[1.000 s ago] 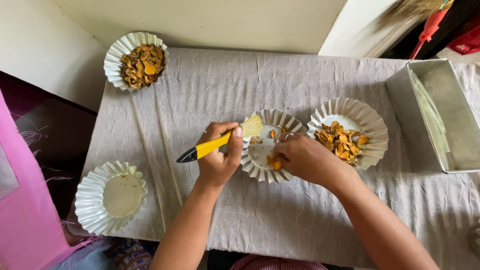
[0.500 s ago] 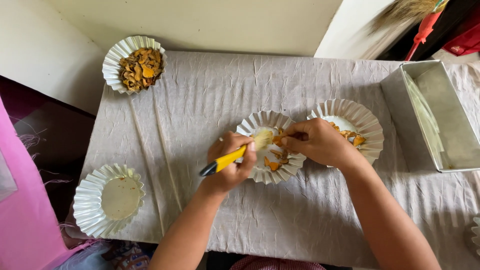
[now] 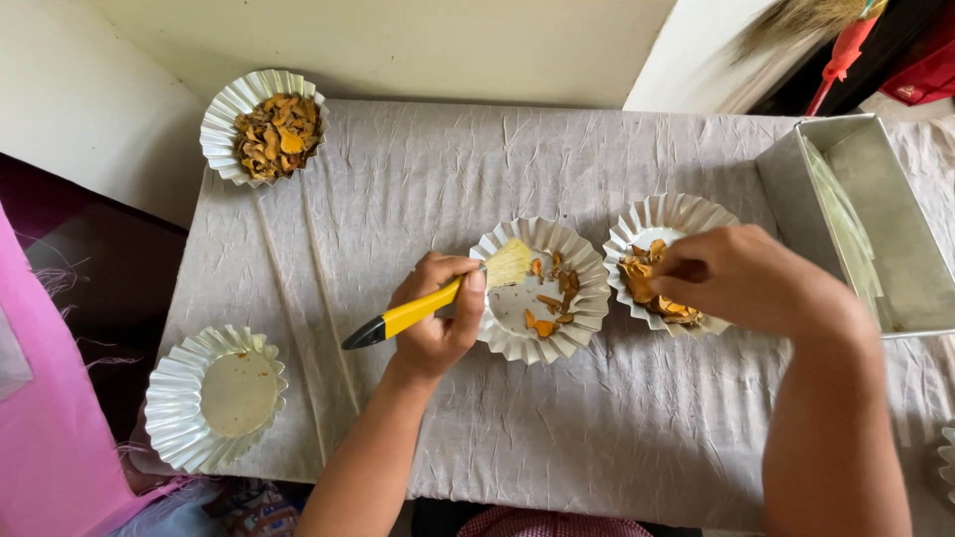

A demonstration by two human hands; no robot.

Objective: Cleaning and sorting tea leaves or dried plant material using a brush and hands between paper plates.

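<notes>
Gripped in the closed left hand [image 3: 438, 323] is a yellow-handled brush [image 3: 423, 310], its bristles resting inside the middle fluted tin [image 3: 542, 290], which holds a few orange pieces. Head view: the right hand [image 3: 741, 278] rests over the neighbouring fluted tin [image 3: 662, 261], fingertips pressed together on the orange pieces [image 3: 652, 288] there. Both tins stand just beside each other on a creased grey cloth [image 3: 517, 418]. Another tin full of pieces [image 3: 264, 124] sits at the far left corner, an empty tin [image 3: 214, 396] at the near left, and a metal tray [image 3: 880, 224] at the right edge.

four fluted trays [image 3: 542, 343], one brush [image 3: 428, 308], one metal pan [image 3: 875, 224]
</notes>
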